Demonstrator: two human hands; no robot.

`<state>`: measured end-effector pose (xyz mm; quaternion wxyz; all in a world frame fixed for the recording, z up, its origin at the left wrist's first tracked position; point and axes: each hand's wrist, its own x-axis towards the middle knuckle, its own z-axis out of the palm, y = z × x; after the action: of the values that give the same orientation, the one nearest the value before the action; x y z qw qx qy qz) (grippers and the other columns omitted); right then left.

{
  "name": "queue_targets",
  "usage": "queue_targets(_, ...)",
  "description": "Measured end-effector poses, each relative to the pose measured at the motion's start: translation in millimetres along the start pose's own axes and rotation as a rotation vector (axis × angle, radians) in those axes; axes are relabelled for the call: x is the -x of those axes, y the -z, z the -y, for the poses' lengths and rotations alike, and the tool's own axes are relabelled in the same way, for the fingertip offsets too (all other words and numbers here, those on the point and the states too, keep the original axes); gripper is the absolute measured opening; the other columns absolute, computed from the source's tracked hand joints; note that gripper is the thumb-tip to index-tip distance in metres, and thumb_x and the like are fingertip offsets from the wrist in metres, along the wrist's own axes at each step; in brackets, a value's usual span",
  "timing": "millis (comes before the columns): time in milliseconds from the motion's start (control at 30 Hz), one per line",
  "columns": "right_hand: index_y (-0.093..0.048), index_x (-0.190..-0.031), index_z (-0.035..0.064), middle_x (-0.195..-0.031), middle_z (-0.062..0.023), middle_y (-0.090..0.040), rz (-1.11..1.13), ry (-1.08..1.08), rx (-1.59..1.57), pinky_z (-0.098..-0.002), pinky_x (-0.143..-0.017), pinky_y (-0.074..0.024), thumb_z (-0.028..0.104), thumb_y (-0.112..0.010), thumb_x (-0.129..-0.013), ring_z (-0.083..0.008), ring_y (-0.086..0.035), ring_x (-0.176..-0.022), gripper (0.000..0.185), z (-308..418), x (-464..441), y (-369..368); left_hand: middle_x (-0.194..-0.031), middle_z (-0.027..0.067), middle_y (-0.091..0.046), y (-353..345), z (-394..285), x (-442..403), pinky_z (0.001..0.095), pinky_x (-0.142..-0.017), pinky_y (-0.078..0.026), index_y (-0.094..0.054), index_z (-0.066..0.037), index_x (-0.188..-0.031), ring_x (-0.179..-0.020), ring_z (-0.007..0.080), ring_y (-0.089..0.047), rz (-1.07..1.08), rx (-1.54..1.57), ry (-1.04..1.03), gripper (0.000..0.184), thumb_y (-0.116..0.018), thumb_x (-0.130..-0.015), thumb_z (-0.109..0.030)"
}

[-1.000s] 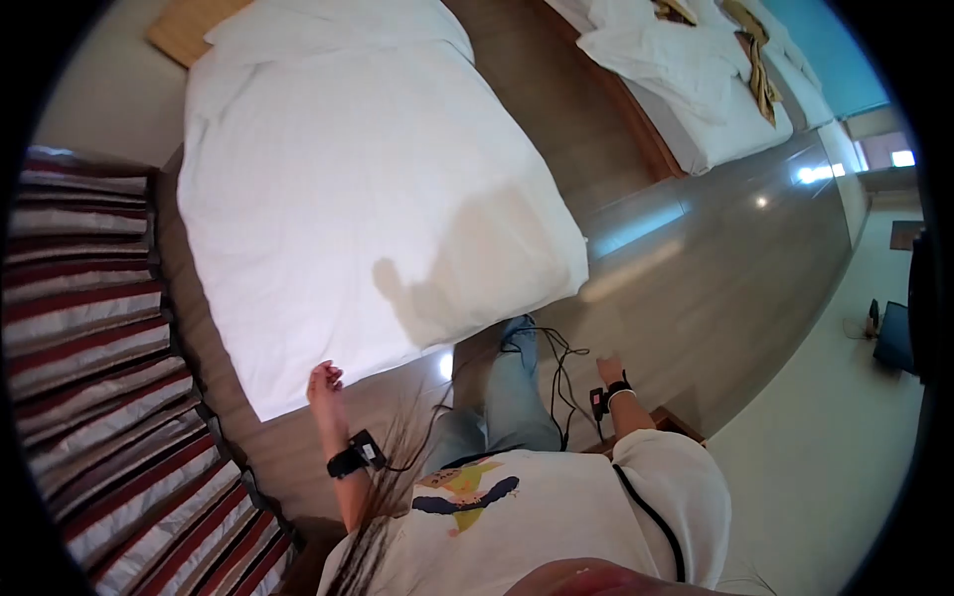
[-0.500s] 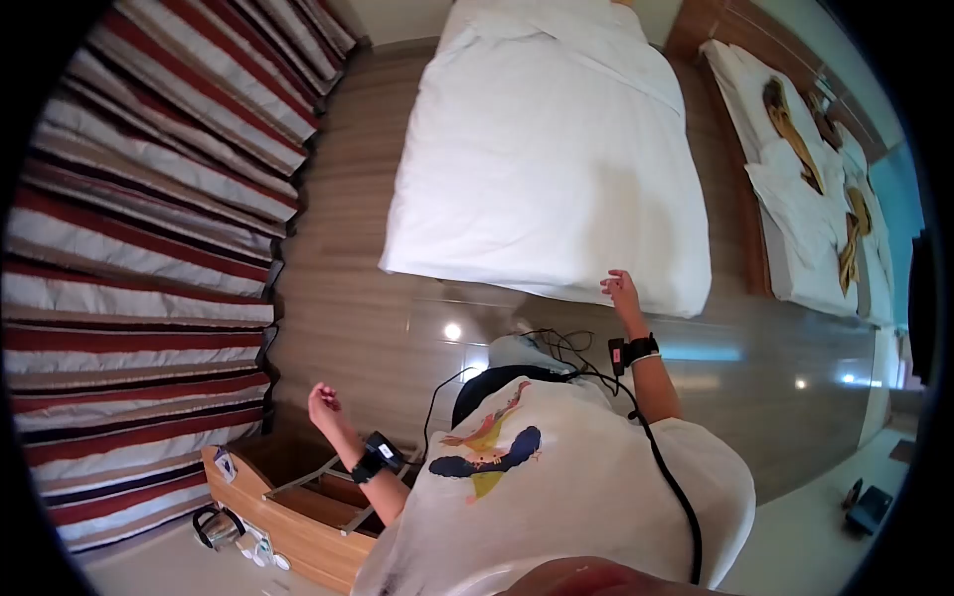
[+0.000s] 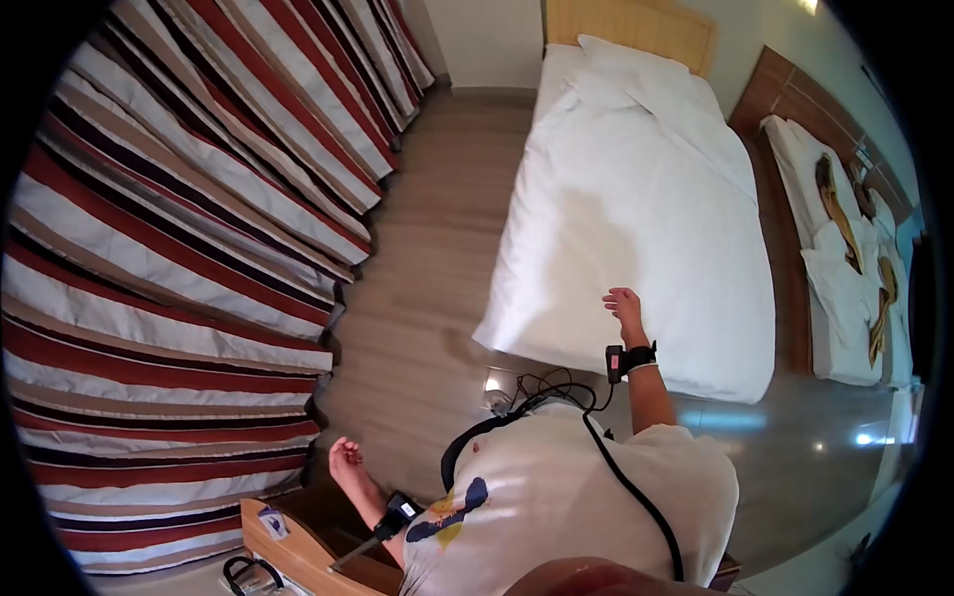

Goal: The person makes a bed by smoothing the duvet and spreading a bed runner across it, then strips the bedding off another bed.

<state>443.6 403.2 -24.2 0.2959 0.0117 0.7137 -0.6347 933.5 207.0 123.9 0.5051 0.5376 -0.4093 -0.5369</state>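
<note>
My right hand [image 3: 624, 305] hangs over the near end of a white-covered bed [image 3: 636, 219], with its fingers apart and nothing in them. Whether it touches the cover I cannot tell. My left hand [image 3: 347, 463] is held out low on the left, its fingers loosely bent and holding nothing. Below it is a wooden cabinet [image 3: 288, 551] with an open top, and beyond it hangs a striped curtain [image 3: 189, 328]. A black strap with a small box [image 3: 614, 363] sits on my right wrist, and a similar box [image 3: 400, 509] is on my left forearm.
Black cables [image 3: 636, 487] run across my shirt and gather at my waist. Brown wood-look floor [image 3: 427, 219] lies between curtain and bed. A second bed [image 3: 840, 328] with brown-gold cloths stands at the right. A dark-handled kettle [image 3: 248, 576] is beside the cabinet.
My view has turned left and tilted up, so the bed sits further right and its headboard shows. My right hand now appears further over the bed. Both hands remain without anything in them.
</note>
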Motion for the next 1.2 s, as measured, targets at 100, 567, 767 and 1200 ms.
queue_targets(100,-0.049,-0.084,0.0072,-0.072,-0.0037,-0.056,0.159,0.086,-0.081,-0.022,-0.055,-0.0366,0.018,-0.04,-0.074,-0.0101,-0.051,-0.062,0.017,34.3,-17.0,-80.9,-0.067,0.0006,-0.049,4.1,-31.4,-33.6,0.0165,-0.057,-0.035,-0.05,-0.003,-0.082,-0.063,0.0075,-0.045,-0.067,0.011,-0.109,0.016,-0.042,-0.078,-0.016)
queue_targets(567,-0.05,-0.082,0.0067,-0.07,-0.0036,-0.056,0.092,0.112,-0.1,-0.021,-0.052,-0.0358,0.012,-0.036,-0.076,-0.0098,-0.05,-0.059,0.016,104.9,-72.5,-214.1,-0.075,0.0008,-0.05,-35.1,-15.2,-328.1,0.0205,-0.059,-0.037,-0.05,-0.004,-0.089,-0.069,0.0111,-0.046,-0.01,0.172,0.169,0.02,-0.044,-0.077,-0.018)
queue_targets(767,-0.05,-0.082,0.0074,-0.071,-0.0026,-0.056,-0.147,0.108,-0.122,-0.0206,-0.057,-0.0351,0.014,-0.038,-0.075,-0.0086,-0.05,-0.062,0.016,140.7,-62.2,-233.0,-0.072,0.002,-0.052,-200.8,-86.7,-447.6,0.0188,-0.057,-0.038,-0.052,-0.005,-0.085,-0.064,0.0086,-0.048,0.311,-0.05,-0.02,0.016,-0.044,-0.076,-0.016)
queue_targets(1200,-0.051,-0.081,0.0054,-0.07,-0.0039,-0.056,-0.549,-0.092,-0.559,-0.0195,-0.052,-0.0352,0.015,-0.04,-0.075,-0.0082,-0.048,-0.057,0.016,186.4,-145.9,-283.2,-0.066,-0.0003,-0.044,-538.5,-121.9,-517.3,0.02,-0.054,-0.034,-0.048,-0.003,-0.085,-0.062,0.0091,-0.041,0.901,-0.076,0.25,0.015,-0.044,-0.077,-0.016)
